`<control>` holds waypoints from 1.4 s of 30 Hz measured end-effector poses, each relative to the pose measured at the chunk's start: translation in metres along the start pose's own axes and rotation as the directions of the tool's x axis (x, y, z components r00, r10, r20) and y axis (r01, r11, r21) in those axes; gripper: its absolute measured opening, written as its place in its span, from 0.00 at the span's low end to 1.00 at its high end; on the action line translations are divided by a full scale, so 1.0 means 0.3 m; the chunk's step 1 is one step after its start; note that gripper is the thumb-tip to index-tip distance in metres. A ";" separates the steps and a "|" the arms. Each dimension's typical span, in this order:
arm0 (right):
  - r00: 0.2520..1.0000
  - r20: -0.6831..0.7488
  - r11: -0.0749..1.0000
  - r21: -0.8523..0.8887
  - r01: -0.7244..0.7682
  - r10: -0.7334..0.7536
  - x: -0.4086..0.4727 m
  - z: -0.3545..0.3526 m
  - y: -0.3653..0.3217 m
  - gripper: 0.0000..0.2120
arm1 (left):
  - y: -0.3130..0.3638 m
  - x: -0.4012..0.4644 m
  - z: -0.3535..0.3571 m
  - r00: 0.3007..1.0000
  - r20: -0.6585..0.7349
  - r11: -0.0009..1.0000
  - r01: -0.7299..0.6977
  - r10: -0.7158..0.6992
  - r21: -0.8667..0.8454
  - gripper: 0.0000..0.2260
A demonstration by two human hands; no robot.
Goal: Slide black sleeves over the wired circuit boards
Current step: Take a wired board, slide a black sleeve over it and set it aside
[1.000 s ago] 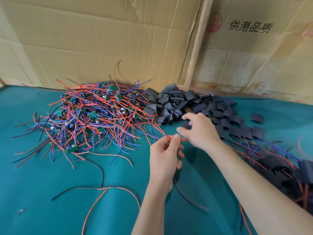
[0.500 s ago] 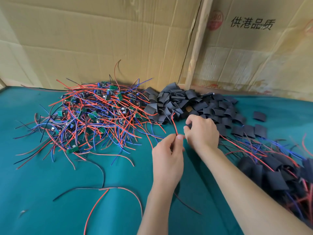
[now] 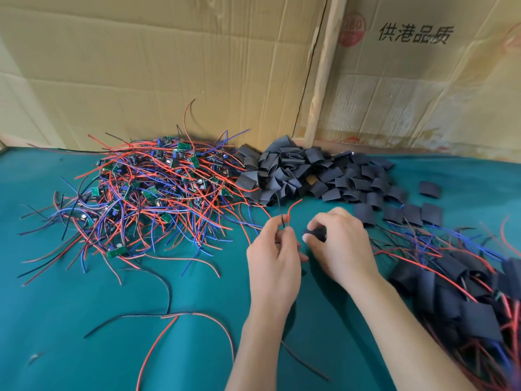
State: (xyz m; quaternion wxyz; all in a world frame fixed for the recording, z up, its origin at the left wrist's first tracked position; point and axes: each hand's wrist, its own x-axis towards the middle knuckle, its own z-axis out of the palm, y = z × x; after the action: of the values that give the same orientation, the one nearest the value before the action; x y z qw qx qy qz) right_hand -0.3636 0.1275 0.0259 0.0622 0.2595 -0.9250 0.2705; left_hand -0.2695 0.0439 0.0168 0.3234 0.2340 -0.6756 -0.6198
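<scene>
- Head view: the left hand (image 3: pixel 275 256) pinches a thin black wire (image 3: pixel 280 210) and a red wire (image 3: pixel 293 208) between thumb and fingers, their ends sticking up
- The right hand (image 3: pixel 339 244), just beside it, curls round a black sleeve (image 3: pixel 315 234)
- Unsleeved wired circuit boards (image 3: pixel 158 193) lie tangled at the back left of the green desk (image 3: pixel 84 320); loose black sleeves (image 3: pixel 318 176) are heaped beside them
- Sleeved boards (image 3: pixel 462 294) are piled at the right edge, against the cardboard (image 3: pixel 169 66) backdrop
</scene>
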 end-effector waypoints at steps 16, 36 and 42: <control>0.991 -0.122 0.996 0.068 0.059 -0.051 -0.012 0.006 0.009 0.10 | 0.002 0.019 -0.013 0.996 -0.007 0.970 0.086 -0.090 -0.225 0.11; 0.861 0.074 0.050 0.992 -0.115 0.503 0.058 -0.138 0.005 0.06 | 0.004 0.005 0.001 0.989 0.144 0.998 -0.012 0.021 -0.061 0.12; 0.873 0.064 0.102 0.987 -0.128 0.484 0.050 -0.112 -0.005 0.06 | 0.011 -0.001 0.000 0.981 0.192 0.999 -0.036 0.039 -0.017 0.13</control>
State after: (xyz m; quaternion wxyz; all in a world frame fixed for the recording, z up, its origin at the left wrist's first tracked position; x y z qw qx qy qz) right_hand -0.3765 0.1375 0.0587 -0.0474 -0.0032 -0.5479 0.8352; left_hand -0.2690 0.0448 0.0201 0.2698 0.1581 -0.7038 -0.6379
